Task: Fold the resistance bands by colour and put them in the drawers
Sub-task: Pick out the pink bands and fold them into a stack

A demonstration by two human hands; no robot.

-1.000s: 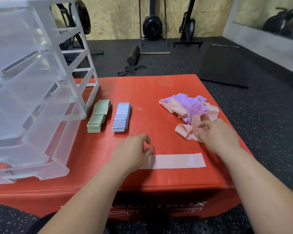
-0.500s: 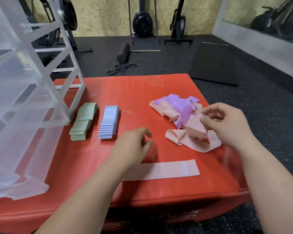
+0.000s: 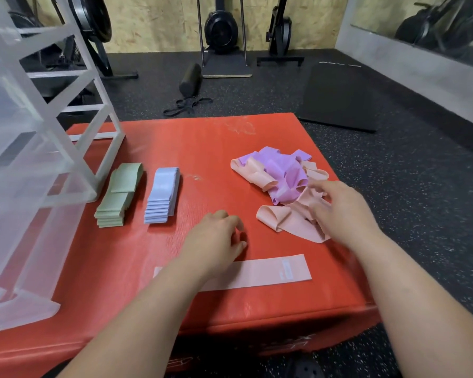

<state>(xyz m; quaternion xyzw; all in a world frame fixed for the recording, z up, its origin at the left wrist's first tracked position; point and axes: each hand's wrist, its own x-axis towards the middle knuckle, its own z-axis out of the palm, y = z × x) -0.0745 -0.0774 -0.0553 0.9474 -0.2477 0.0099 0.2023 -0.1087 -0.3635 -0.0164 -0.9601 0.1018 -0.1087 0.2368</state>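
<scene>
Your left hand [image 3: 216,238], loosely curled and holding nothing, lies at the far edge of the flat pink fabric band [image 3: 271,271] on the red padded bench [image 3: 202,148]. Your right hand [image 3: 344,211] reaches onto the tangled pile of pink and purple bands [image 3: 281,170]; blur hides whether it grips.

Room as I view it: a chipboard wall [image 3: 161,20] at the far side, black speckled rubber floor [image 3: 421,192] throughout. Exercise machines [image 3: 220,31] stand against that wall; a foam roller [image 3: 190,83] and tangled black straps [image 3: 187,105] lie before them. A black mat [image 3: 339,99] lies at right, near a wall mirror [image 3: 434,23].
</scene>
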